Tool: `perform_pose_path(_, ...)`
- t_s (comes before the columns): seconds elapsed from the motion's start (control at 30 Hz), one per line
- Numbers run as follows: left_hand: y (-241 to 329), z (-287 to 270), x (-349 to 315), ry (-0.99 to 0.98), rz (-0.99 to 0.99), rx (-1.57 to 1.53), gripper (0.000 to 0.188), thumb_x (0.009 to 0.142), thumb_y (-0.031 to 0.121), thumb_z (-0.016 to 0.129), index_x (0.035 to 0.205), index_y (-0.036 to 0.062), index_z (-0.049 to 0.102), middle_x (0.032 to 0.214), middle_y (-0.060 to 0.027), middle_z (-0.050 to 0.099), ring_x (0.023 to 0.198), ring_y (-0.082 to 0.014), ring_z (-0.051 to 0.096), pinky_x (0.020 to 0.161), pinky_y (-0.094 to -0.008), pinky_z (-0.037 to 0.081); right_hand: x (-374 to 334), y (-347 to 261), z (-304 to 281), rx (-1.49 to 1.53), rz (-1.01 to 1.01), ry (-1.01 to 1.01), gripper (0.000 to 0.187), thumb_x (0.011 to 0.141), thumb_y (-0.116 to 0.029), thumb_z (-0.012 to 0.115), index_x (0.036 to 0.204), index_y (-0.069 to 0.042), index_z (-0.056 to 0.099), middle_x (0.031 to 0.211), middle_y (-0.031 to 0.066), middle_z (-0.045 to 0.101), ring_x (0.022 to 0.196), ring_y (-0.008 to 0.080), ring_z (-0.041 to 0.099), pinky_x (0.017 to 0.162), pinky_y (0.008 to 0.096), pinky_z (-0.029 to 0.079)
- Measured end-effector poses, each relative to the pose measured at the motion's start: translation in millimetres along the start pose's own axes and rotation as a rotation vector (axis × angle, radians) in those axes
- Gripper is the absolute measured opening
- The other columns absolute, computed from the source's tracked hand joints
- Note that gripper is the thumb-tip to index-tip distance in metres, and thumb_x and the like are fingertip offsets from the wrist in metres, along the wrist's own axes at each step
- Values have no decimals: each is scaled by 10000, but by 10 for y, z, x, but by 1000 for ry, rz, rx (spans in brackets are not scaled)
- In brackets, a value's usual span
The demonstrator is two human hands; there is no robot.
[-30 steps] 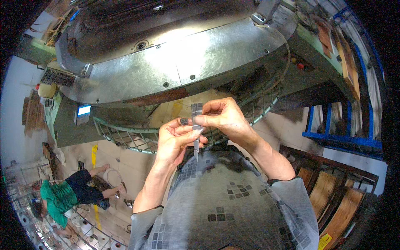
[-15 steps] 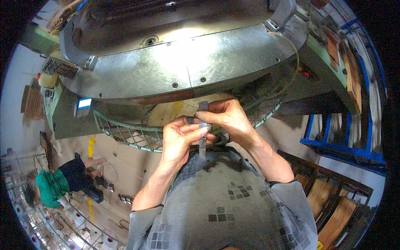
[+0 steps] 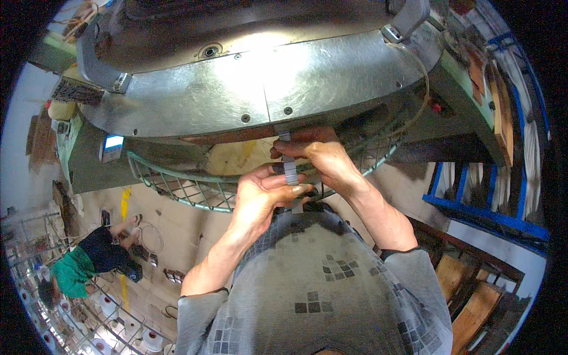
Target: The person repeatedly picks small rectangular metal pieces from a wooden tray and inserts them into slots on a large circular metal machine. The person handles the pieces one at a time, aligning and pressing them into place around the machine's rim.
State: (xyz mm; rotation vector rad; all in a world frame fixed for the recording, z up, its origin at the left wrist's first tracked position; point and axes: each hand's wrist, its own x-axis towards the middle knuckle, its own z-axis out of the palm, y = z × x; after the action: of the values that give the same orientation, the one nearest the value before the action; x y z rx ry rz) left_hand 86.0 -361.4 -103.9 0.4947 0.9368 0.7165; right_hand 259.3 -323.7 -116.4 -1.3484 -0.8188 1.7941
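A narrow grey strip (image 3: 290,171), made up of short segments, runs upright between my hands, just past the front of my shirt. My left hand (image 3: 258,190) pinches its lower part, thumb across the front and fingers behind. A dark band wraps one fingertip of that hand. Higher up, my right hand (image 3: 324,158) is closed on the strip close to its top end, and some of its fingers are hidden behind the palm. The strip's top end reaches the underside of the curved metal plate (image 3: 177,103) in front of me.
Below the plate hangs a green wire basket (image 3: 177,183). A small lit screen (image 3: 112,148) is at the left of the machine. At lower left, a person in green (image 3: 74,275) bends beside racks of white yarn cones (image 3: 109,306). A blue rack (image 3: 485,213) stands right.
My right hand has turned so its back shows more, and shifted slightly up. The left hand has moved a little right along with the strip. The person at lower left has shifted posture.
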Motion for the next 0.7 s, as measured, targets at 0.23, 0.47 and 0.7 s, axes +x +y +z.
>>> perform_pose_path(0.23,13,-20,4,12,-6,96,391,801,-111,727,1160,-72,579,1026,-196,735,880,-259,742,732,-303,613,-17,-104,26,-211,-218,-88,192,908,-141,715,978,37,727,958,104,740,881,175,695,792,310,552)
perform_pose_path(0.47,-108,69,-181,-34,94,198,335,776,-116,758,1084,-56,640,991,-157,748,868,-218,737,786,-321,605,-366,-228,-106,-72,-123,-87,246,909,-161,729,1033,51,719,915,146,751,806,162,714,765,279,569)
perform_pose_path(0.7,-178,241,-334,-81,48,234,324,767,-125,759,1055,-39,640,957,-175,744,822,-261,745,755,-374,619,-724,-99,-197,-1,-196,-60,250,869,-158,769,1011,43,724,934,104,747,837,125,688,751,267,556)
